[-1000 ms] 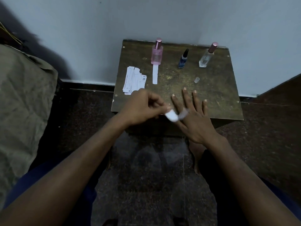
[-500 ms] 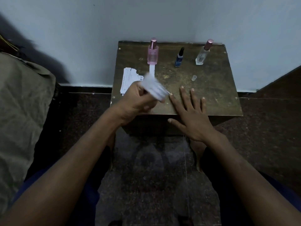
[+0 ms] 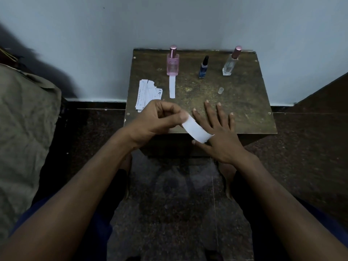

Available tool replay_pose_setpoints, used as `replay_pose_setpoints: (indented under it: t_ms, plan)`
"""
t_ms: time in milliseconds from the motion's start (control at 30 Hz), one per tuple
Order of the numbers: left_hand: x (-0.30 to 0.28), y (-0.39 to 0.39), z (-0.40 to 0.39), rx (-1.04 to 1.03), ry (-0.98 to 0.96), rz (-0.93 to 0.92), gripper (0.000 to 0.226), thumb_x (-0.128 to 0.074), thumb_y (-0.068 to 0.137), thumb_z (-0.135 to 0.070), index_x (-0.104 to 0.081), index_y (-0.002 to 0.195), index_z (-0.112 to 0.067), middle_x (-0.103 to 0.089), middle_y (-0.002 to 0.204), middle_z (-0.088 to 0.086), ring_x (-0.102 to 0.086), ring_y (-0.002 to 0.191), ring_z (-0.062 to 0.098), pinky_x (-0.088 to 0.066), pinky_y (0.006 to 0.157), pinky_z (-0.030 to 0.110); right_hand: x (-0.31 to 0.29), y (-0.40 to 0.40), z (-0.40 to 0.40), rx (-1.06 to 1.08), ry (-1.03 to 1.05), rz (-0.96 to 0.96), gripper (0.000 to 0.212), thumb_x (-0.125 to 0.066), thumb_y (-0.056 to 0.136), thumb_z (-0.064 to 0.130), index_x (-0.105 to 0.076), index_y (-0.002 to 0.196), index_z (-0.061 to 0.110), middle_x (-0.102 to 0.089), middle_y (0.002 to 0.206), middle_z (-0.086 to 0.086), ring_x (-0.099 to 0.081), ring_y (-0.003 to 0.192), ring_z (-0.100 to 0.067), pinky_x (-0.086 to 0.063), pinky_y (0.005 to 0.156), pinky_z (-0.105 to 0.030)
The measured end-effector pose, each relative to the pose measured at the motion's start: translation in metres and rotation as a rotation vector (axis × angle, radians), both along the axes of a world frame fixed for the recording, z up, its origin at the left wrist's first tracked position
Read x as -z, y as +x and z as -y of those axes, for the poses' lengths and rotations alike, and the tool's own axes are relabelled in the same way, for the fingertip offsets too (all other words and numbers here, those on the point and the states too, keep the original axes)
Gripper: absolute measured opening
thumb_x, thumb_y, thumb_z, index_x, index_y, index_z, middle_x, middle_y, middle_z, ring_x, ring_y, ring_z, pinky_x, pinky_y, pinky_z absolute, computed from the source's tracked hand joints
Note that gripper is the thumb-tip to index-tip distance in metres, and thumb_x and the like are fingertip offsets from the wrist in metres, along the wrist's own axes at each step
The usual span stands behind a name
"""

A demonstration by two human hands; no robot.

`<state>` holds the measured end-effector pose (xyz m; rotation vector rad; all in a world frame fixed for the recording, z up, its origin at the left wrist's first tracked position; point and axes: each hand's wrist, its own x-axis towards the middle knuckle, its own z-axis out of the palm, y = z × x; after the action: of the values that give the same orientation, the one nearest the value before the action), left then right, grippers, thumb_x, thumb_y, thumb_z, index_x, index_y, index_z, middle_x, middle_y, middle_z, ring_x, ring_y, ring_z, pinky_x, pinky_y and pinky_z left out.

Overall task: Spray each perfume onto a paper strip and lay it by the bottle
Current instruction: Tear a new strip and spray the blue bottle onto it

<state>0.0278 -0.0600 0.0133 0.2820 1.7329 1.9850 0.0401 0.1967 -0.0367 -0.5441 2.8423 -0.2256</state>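
Note:
Three bottles stand at the back of the small wooden table [image 3: 244,102]: a pink perfume bottle [image 3: 172,63], a small dark blue bottle [image 3: 203,67] and a clear bottle with a pink cap [image 3: 230,62]. One white strip [image 3: 172,89] lies in front of the pink bottle. My left hand [image 3: 156,121] pinches another white paper strip [image 3: 196,129], which slants down over my right hand [image 3: 219,132]. My right hand lies flat on the table's front edge, fingers spread.
A pile of cut paper strips [image 3: 147,95] lies at the table's left side. A small clear cap [image 3: 220,90] rests near the middle. A wall rises directly behind the table. Crumpled olive cloth [image 3: 24,129] fills the left. Dark stone floor lies below.
My left hand swung the strip up toward the paper pile, then brought it back down across my right hand. My right hand stayed flat on the table.

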Motion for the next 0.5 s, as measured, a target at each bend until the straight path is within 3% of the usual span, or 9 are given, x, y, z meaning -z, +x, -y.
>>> replay_pose_setpoints:
  t_ms: [33, 67, 167, 200, 233, 300, 367, 400, 500]
  plan:
    - [-0.001, 0.001, -0.002, 0.0, 0.153, 0.064, 0.022, -0.089, 0.083, -0.046, -0.083, 0.086, -0.025, -0.067, 0.07, -0.01, -0.048, 0.057, 0.007, -0.036, 0.056, 0.02, 0.0, 0.0, 0.0, -0.002, 0.009, -0.001, 0.095, -0.051, 0.099, 0.066, 0.009, 0.169, 0.041, 0.025, 0.177, -0.002, 0.023, 0.162, -0.039, 0.003, 0.126, -0.071]
    - [0.001, 0.0, -0.002, -0.014, 0.158, 0.051, 0.017, -0.089, 0.083, -0.04, -0.083, 0.086, -0.024, -0.068, 0.071, -0.009, -0.046, 0.058, 0.01, -0.036, 0.056, 0.024, 0.0, 0.0, 0.0, -0.006, 0.015, 0.0, 0.095, -0.048, 0.098, 0.067, 0.009, 0.169, 0.041, 0.025, 0.177, -0.002, 0.023, 0.161, -0.039, 0.002, 0.126, -0.072]
    - [0.008, -0.002, -0.008, -0.076, -0.441, -0.291, 0.008, -0.088, 0.089, -0.031, -0.085, 0.093, -0.025, -0.08, 0.083, -0.009, -0.068, 0.07, 0.007, -0.052, 0.069, 0.025, 0.001, 0.0, 0.001, 0.005, 0.003, 0.003, 0.095, -0.042, 0.095, 0.072, 0.009, 0.169, 0.041, 0.026, 0.176, -0.002, 0.024, 0.161, -0.038, 0.005, 0.126, -0.07]
    - [0.008, -0.001, -0.009, -0.117, -0.494, -0.326, 0.008, -0.086, 0.09, -0.032, -0.085, 0.094, -0.025, -0.081, 0.084, -0.01, -0.069, 0.071, 0.009, -0.052, 0.071, 0.022, 0.001, -0.001, 0.001, 0.006, 0.002, 0.002, 0.095, -0.042, 0.095, 0.073, 0.009, 0.168, 0.041, 0.026, 0.176, -0.001, 0.025, 0.161, -0.038, 0.006, 0.125, -0.07]
    - [0.007, 0.0, -0.009, -0.149, -0.449, -0.308, 0.006, -0.085, 0.092, -0.031, -0.085, 0.094, -0.026, -0.081, 0.085, -0.009, -0.07, 0.074, 0.014, -0.052, 0.073, 0.021, 0.001, -0.001, 0.001, 0.005, 0.002, 0.001, 0.095, -0.041, 0.095, 0.074, 0.01, 0.168, 0.041, 0.026, 0.176, -0.001, 0.025, 0.161, -0.038, 0.006, 0.125, -0.069]
    - [0.003, 0.0, -0.008, -0.11, -0.165, -0.156, 0.006, -0.086, 0.09, -0.033, -0.085, 0.089, -0.027, -0.079, 0.083, -0.009, -0.068, 0.071, 0.014, -0.051, 0.068, 0.023, 0.002, -0.001, 0.0, 0.005, -0.003, 0.001, 0.095, -0.043, 0.096, 0.073, 0.01, 0.168, 0.041, 0.025, 0.176, -0.001, 0.023, 0.162, -0.038, 0.004, 0.126, -0.07]
    - [0.0, 0.001, -0.007, -0.054, 0.159, 0.083, 0.022, -0.091, 0.078, -0.047, -0.084, 0.083, -0.028, -0.071, 0.075, -0.011, -0.048, 0.067, 0.014, -0.035, 0.061, 0.026, 0.001, -0.001, 0.0, 0.003, -0.009, -0.003, 0.095, -0.05, 0.098, 0.068, 0.008, 0.169, 0.041, 0.024, 0.177, -0.002, 0.022, 0.162, -0.039, 0.002, 0.126, -0.071]
    - [0.001, 0.0, -0.005, -0.049, 0.163, 0.095, 0.027, -0.092, 0.075, -0.053, -0.084, 0.084, -0.029, -0.07, 0.073, -0.009, -0.042, 0.065, 0.016, -0.032, 0.06, 0.028, 0.001, -0.001, 0.0, 0.0, -0.005, -0.004, 0.095, -0.052, 0.099, 0.067, 0.007, 0.169, 0.041, 0.024, 0.177, -0.002, 0.022, 0.162, -0.039, 0.002, 0.126, -0.072]
    - [0.011, -0.002, -0.007, -0.074, -0.378, -0.222, 0.02, -0.088, 0.085, -0.044, -0.086, 0.092, -0.025, -0.079, 0.081, -0.005, -0.06, 0.066, 0.008, -0.043, 0.061, 0.016, 0.001, -0.001, 0.001, 0.001, -0.011, 0.014, 0.099, -0.055, 0.097, 0.067, 0.009, 0.168, 0.042, 0.028, 0.175, -0.001, 0.026, 0.161, -0.038, 0.006, 0.126, -0.07]
